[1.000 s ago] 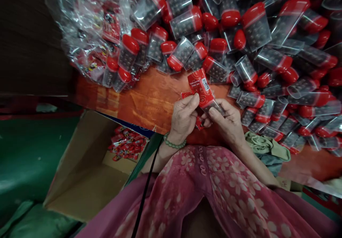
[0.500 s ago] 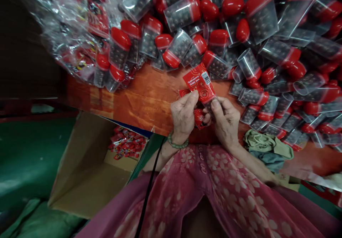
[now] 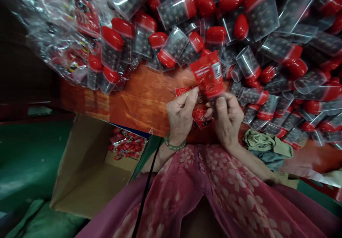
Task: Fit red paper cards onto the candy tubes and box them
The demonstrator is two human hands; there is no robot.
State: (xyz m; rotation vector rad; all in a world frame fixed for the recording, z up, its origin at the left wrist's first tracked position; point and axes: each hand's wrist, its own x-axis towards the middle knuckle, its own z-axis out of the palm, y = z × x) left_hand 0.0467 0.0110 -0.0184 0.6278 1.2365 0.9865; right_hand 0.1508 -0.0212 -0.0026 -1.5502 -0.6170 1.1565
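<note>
We held the red packet (image 3: 208, 73) by its near end in our right hand (image 3: 227, 119), its printed part jutting past the fingers above the worktop (image 3: 128, 97). Our left hand (image 3: 181, 114), fingers bent, was just beside it; whether it gripped anything, we could not tell.

Left of my left hand (image 3: 181, 114), I could slide along the bare tabletop (image 3: 128, 101) and down over its edge into the open box (image 3: 85, 177). Ahead, a heap of red-capped tubes (image 3: 173, 47) blocks me, curving round past my right hand (image 3: 228, 120); the packet (image 3: 210, 77) I hold there pokes toward it, leaving little gap. A plastic bag (image 3: 49, 30) closes off the far left. A crumpled cloth (image 3: 263, 142) lies beside my right forearm.
</note>
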